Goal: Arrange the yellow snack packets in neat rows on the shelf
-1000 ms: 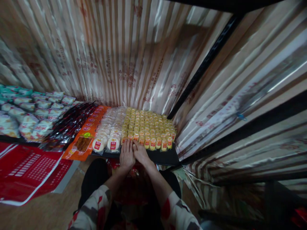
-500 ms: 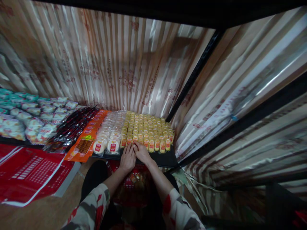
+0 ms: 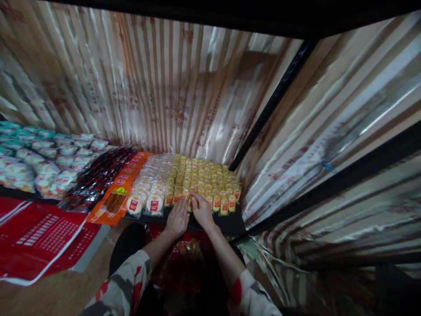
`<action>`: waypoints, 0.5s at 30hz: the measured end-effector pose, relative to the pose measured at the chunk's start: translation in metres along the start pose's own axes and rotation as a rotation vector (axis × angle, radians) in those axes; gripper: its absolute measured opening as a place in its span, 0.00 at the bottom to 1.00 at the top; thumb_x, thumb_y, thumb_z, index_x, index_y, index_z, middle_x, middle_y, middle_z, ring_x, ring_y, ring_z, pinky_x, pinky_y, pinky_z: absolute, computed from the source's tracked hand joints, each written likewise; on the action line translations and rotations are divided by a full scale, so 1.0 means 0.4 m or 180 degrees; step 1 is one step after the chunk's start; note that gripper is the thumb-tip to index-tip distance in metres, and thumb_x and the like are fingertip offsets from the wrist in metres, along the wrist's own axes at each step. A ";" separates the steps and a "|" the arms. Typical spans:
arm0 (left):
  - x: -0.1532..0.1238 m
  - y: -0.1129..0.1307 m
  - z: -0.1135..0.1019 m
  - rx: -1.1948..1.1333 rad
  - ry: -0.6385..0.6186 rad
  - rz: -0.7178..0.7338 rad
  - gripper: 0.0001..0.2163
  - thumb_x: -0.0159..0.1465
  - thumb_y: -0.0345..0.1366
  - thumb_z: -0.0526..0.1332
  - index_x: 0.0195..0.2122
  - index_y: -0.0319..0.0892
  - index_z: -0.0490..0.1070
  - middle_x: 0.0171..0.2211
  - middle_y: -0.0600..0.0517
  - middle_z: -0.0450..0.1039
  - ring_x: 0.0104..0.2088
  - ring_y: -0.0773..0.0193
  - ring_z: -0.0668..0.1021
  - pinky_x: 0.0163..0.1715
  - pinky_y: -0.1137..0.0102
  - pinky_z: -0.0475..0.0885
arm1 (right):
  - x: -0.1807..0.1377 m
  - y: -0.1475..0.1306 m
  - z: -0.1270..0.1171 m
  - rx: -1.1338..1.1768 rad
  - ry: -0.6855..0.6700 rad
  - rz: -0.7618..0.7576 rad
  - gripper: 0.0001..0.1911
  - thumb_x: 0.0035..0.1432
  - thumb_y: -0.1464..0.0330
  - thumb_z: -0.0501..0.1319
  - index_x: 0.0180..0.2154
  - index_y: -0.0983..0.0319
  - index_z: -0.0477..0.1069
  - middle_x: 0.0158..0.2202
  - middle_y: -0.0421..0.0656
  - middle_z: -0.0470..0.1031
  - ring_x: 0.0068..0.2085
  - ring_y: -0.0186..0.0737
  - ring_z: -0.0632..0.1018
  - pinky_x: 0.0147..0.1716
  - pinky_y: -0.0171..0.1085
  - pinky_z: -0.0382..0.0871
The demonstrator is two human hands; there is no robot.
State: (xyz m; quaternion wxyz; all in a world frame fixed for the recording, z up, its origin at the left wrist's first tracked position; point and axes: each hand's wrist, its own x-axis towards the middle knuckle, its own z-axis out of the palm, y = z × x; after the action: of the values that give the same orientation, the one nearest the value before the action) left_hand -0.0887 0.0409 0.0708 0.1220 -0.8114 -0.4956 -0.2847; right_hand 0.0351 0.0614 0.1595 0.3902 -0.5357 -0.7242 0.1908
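Observation:
Small yellow wrapped snack packs (image 3: 216,202) with red-orange labels stand in tight rows on a black shelf (image 3: 230,223). At the front of these rows, my left hand (image 3: 177,218) lies with its fingers stretched out and close together, fingertips against the packs. Beside it, my right hand (image 3: 201,211) has its fingers bent, with thumb and fingertips at a single yellow snack pack (image 3: 190,204) between the two hands. The fingers partly hide that pack. Below my forearms, a red basket (image 3: 164,267) holds more wrapped packs (image 3: 189,248).
Left of the yellow packs are clear-wrapped round white snacks (image 3: 154,203), an orange packet (image 3: 113,202), dark shiny packets (image 3: 98,173) and white bags (image 3: 49,175). A red printed sheet (image 3: 39,245) hangs at left. A black post (image 3: 274,103) and striped curtain (image 3: 177,87) surround the shelf.
My right hand has shifted slightly right and up, away from my left hand, so a yellow pack shows between them. My left hand stays nearly in place.

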 end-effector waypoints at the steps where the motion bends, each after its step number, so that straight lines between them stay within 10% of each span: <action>1: 0.001 -0.001 -0.002 0.0030 -0.0040 -0.0005 0.26 0.65 0.32 0.45 0.64 0.30 0.45 0.62 0.38 0.53 0.64 0.54 0.53 0.59 0.55 0.59 | 0.005 0.001 0.002 -0.0018 -0.0015 -0.0037 0.20 0.61 0.66 0.47 0.46 0.63 0.73 0.45 0.49 0.77 0.47 0.41 0.76 0.49 0.40 0.69; 15: 0.017 0.018 -0.014 0.0096 -0.0293 -0.0317 0.21 0.66 0.38 0.46 0.55 0.32 0.64 0.56 0.42 0.65 0.62 0.55 0.60 0.62 0.53 0.48 | 0.142 -0.009 0.038 -0.1522 -0.0821 -0.0526 0.23 0.65 0.63 0.44 0.53 0.67 0.67 0.54 0.50 0.70 0.62 0.44 0.59 0.61 0.47 0.50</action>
State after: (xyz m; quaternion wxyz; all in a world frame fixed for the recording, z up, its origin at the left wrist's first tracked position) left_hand -0.0820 0.0396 0.0799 0.0970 -0.7961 -0.5447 -0.2452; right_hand 0.0144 0.1149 0.1731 0.1716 -0.5229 -0.8335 0.0487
